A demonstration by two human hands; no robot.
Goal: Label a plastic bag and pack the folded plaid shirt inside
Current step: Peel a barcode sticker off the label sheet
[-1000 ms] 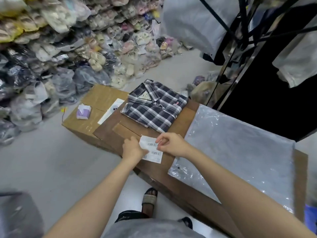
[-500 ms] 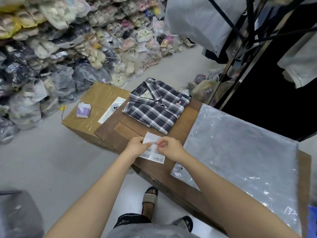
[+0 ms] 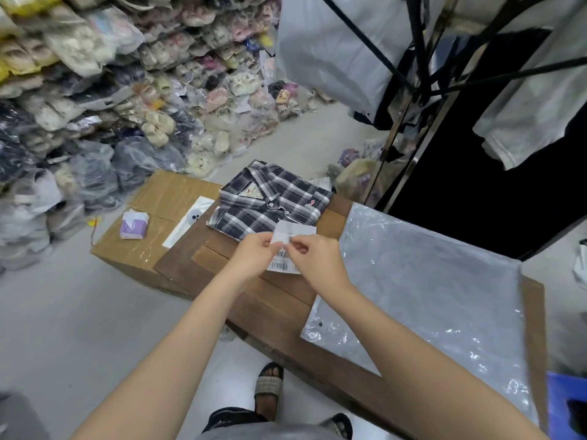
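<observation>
Both hands on the label sheet over the cardboard worktop; bag and shirt lie flat, untouched.

Worktop (image 3: 279, 315) = cardboard boxes pushed together. Plastic bag (image 3: 428, 300) lies flat across the right half, empty, two punched holes at its near left corner. Folded plaid shirt (image 3: 270, 201) sits at the far end, collar away from the person, just left of the bag's far corner. Left hand (image 3: 254, 252) and right hand (image 3: 317, 258) are between shirt and bag, each grip a fingertip pinch closed on the label sheet (image 3: 287, 249): white, barcodes showing, top edge lifted in front of the shirt's near hem. Left box carries a white card (image 3: 187, 222) and a small purple packet (image 3: 133, 225), well apart from the hands.
</observation>
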